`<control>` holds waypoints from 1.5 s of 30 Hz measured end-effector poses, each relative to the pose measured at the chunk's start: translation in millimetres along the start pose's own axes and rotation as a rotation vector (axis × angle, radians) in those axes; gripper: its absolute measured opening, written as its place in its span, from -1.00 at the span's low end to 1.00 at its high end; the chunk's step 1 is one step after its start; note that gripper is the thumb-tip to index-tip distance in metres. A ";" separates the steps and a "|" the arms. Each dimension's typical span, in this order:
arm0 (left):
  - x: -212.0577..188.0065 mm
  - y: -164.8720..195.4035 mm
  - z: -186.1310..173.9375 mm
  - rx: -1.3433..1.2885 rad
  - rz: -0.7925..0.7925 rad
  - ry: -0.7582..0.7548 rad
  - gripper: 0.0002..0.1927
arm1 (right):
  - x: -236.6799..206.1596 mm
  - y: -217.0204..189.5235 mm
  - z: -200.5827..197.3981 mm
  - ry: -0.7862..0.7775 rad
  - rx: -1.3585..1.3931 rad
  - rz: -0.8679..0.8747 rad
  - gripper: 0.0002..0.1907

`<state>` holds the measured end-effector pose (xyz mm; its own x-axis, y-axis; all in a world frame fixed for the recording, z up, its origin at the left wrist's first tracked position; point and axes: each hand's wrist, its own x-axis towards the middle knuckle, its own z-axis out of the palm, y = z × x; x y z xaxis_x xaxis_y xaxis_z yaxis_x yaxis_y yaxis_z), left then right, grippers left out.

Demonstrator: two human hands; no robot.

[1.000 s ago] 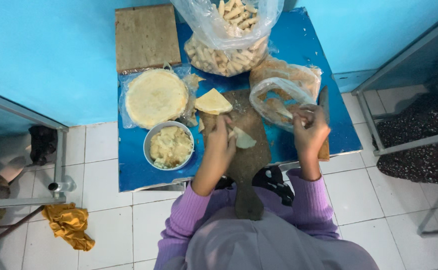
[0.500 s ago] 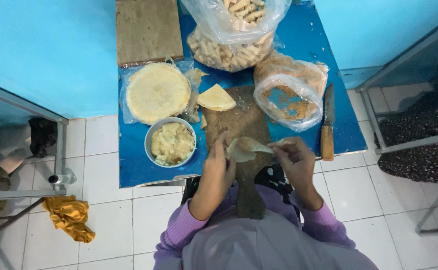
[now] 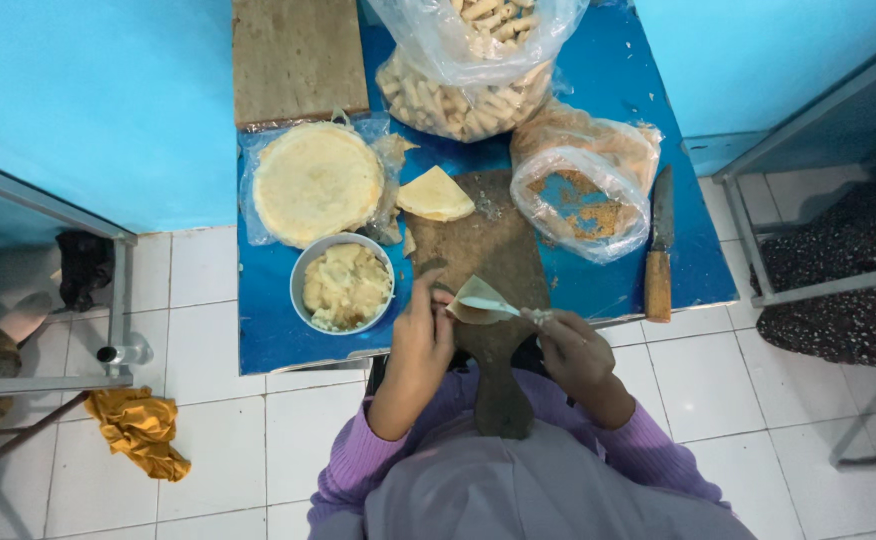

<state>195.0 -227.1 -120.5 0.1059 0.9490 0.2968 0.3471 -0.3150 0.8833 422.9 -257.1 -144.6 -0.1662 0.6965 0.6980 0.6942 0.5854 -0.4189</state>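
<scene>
Since the earlier frame, both hands have drawn lower-centre; the left hand (image 3: 420,340) and right hand (image 3: 570,350) pinch a thin, soft, tearable wrapper (image 3: 480,300) by its edges over the board (image 3: 488,255).

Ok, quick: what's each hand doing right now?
Left hand: closed on the folded wrapper.
Right hand: pinching the same wrapper's other end.
</scene>
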 end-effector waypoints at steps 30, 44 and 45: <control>2.0 10.9 12.1 0.148 0.249 0.038 -0.80 | 25.7 -23.9 25.2 -0.073 -0.043 0.244 -0.47; 3.1 8.4 9.9 0.102 0.255 -0.005 -0.79 | 38.0 -39.2 37.0 0.016 0.142 0.335 -0.37; 3.4 8.2 10.1 0.106 0.247 -0.005 -0.78 | 37.3 -39.5 39.0 0.042 0.107 0.261 -0.39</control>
<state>207.6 -226.4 -115.9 0.2043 0.8438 0.4963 0.4057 -0.5344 0.7415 362.0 -238.1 -124.7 0.0388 0.8131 0.5809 0.6316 0.4305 -0.6448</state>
